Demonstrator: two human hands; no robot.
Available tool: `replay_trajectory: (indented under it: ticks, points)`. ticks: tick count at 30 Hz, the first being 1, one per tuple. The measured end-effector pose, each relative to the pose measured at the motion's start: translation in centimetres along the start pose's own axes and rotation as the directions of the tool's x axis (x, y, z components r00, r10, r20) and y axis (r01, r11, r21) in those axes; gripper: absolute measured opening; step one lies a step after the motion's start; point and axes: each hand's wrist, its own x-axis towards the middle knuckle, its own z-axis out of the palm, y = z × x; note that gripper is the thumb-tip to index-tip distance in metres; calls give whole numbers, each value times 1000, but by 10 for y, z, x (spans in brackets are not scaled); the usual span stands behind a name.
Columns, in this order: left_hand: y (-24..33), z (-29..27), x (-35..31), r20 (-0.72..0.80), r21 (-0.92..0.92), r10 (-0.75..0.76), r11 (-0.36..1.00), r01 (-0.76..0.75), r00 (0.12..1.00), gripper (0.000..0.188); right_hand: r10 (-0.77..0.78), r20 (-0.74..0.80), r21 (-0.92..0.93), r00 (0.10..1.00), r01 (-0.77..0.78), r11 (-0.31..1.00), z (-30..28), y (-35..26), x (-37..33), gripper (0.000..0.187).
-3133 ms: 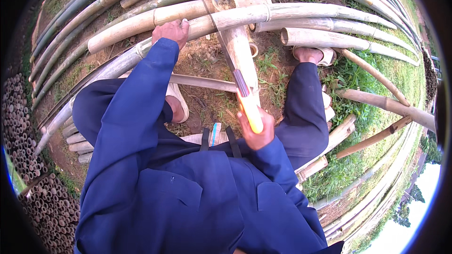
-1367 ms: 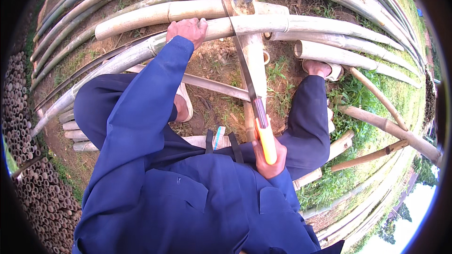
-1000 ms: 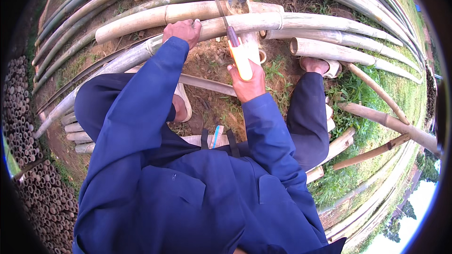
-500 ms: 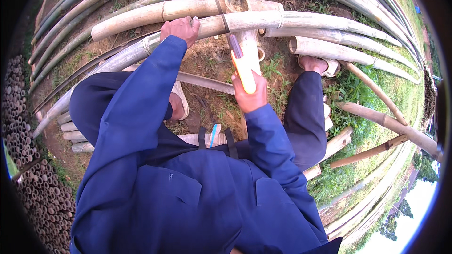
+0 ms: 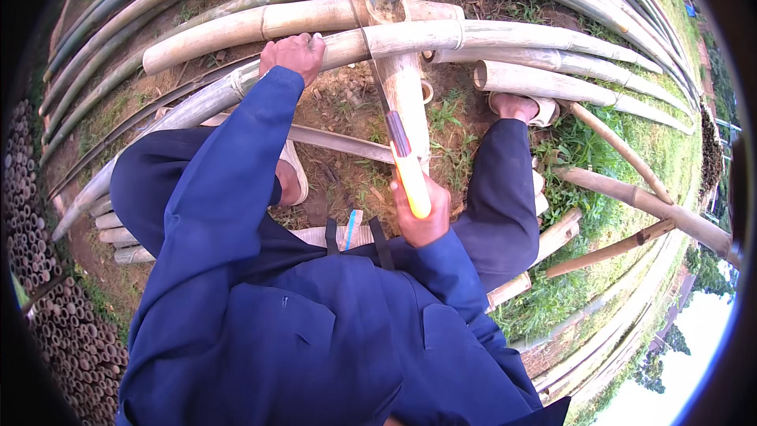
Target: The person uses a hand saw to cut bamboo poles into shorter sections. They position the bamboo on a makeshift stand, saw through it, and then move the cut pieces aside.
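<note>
My left hand is closed over a long pale bamboo pole that crosses in front of me from lower left to far right. In my right hand is a hand saw, gripped by its yellow and white handle. Its thin blade lies across the pole, a little to the right of my left hand. Whether a cut has opened under the blade is too fine to tell. Beneath the pole runs a thick bamboo support, with a hollowed opening near its far end.
Several bamboo poles lie beyond the one I hold. Stacked bamboo pieces show their round ends at the left. Slanting bamboo props stand over grass at the right. My sandalled feet rest on either side of the support.
My right hand has drawn the saw back toward my body, so its handle sits lower. The left hand keeps its hold on the pole. The whole view has shifted slightly.
</note>
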Motion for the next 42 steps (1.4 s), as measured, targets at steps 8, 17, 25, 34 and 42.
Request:
replay_trajectory:
  ticks: [8,17,25,34,42]
  points:
    - [-11,6,6,-58,42,32,999,-29,998,60,48,13,109,999,-49,993,11,18,29,14]
    - [-7,7,-1,-56,9,19,1000,-18,998,58,33,1,39,999,-33,999,-5,10,-20,25]
    - [-17,6,15,-87,26,-10,1000,12,996,62,60,-44,165,997,-52,985,14,12,15,15]
    - [-2,4,3,-22,55,-25,998,26,999,61,57,34,52,998,-59,997,-15,6,-26,16]
    - [-12,5,1,-105,-1,113,993,-114,988,64,21,-60,147,998,-12,989,45,26,92,9]
